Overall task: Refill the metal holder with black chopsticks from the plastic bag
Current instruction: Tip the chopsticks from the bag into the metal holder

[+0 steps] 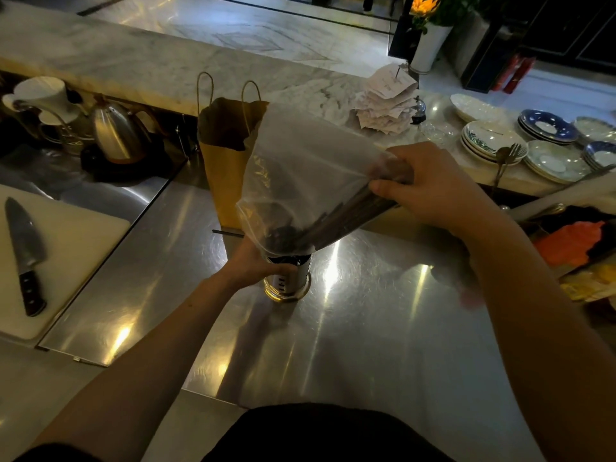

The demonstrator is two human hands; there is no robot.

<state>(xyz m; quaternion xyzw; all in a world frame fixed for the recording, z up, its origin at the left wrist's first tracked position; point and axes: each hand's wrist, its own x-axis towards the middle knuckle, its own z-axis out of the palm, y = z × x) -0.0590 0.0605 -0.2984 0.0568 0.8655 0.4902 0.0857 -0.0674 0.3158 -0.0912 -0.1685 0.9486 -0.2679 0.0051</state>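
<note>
Head view: left hand (252, 262) grip wraps metal holder (289, 282); right hand (433, 191) pinches plastic bag (300, 161) round chopsticks (348, 215).

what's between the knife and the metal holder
In the head view: the rest of the cutting board, then bare steel counter, then the left hand gripping the metal holder.

Dim, warm light; overhead lamps throw streaked glare across the steel surface (366, 311), and wide-angle edges bend.
</note>
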